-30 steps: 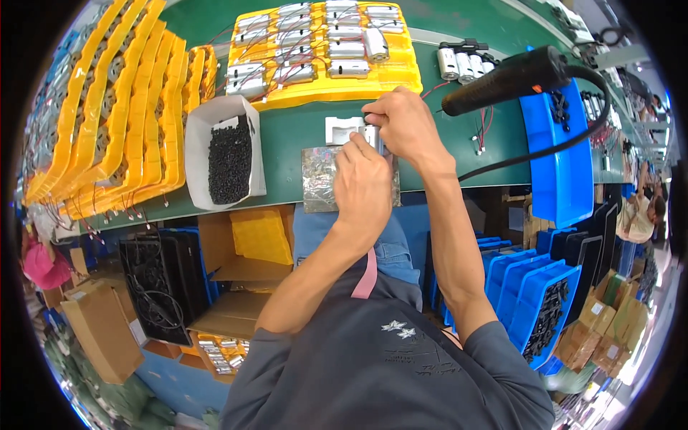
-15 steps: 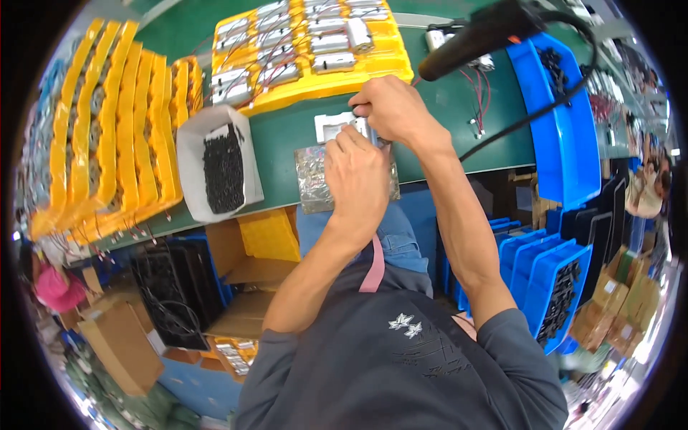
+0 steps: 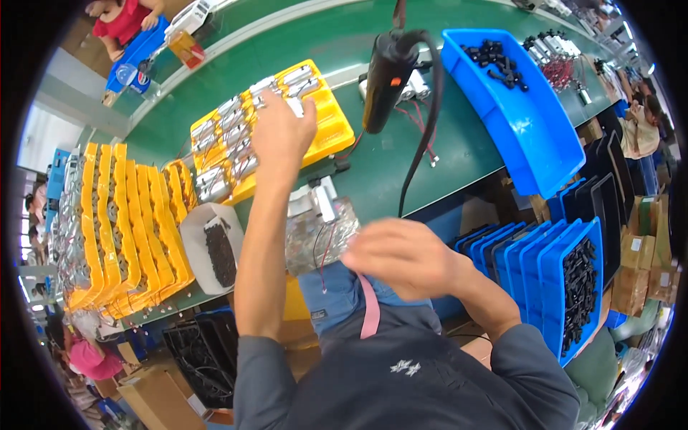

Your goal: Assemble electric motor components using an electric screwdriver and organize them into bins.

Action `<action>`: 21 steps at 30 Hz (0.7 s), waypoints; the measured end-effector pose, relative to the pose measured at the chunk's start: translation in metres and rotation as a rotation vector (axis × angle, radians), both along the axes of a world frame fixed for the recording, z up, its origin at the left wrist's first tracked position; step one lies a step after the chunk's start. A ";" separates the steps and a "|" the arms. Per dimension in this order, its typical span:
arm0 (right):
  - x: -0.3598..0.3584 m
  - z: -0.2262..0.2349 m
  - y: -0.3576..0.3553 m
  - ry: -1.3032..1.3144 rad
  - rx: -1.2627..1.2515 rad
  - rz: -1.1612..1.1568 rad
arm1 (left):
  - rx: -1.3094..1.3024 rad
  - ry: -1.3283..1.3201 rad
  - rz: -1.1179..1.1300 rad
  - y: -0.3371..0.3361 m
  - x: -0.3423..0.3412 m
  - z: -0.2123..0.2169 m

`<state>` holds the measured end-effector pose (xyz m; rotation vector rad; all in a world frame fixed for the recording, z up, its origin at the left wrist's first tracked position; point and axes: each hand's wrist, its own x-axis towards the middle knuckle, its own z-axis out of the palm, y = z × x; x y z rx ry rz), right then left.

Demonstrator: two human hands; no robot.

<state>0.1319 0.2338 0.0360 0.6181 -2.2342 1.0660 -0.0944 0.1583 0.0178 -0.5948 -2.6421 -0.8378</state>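
Left hand: (image 3: 281, 135) over the yellow tray (image 3: 328, 118), at 11 o'clock on the bench (image 3: 462, 154). Thumb parted from fingers, silver motor (image 3: 294, 107) in the gap; can't tell if gripped.
Right hand: (image 3: 401, 258) near the bench's front edge, blurred. Fingers loosely extended, tips toward 9 o'clock; can't tell if anything is held.
Wired motor: (image 3: 325, 205) silver, lying on the work spot, well apart from both hands. 5 o'clock from left hand, 10 o'clock from right. Leads trail to 6 o'clock.
White fixture: (image 3: 300, 202) just beside the wired motor, its 9 o'clock side.
Film-covered mat: (image 3: 304, 240) below both, 9–10 o'clock of right hand.
Black driver: (image 3: 387, 82) cabled, hanging, 2 o'clock from left hand.
White box: (image 3: 193, 247) black bits inside, 7 o'clock from left hand.
Blue bin: (image 3: 534, 140) black parts at its far end, 1–2 o'clock from right hand.
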 end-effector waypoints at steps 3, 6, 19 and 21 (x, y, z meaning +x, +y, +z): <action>0.025 0.026 0.040 0.082 0.019 -0.074 | -0.414 -0.072 0.006 0.042 -0.019 -0.032; 0.036 0.039 0.098 0.021 0.109 -0.325 | -0.545 -0.162 -0.242 0.027 -0.069 -0.060; -0.051 -0.106 0.425 -0.875 0.398 -1.276 | 0.871 -0.969 -0.472 -0.039 -0.076 0.008; -0.050 -0.104 0.431 -0.890 0.458 -1.260 | 1.129 -0.867 -0.414 -0.055 -0.045 0.028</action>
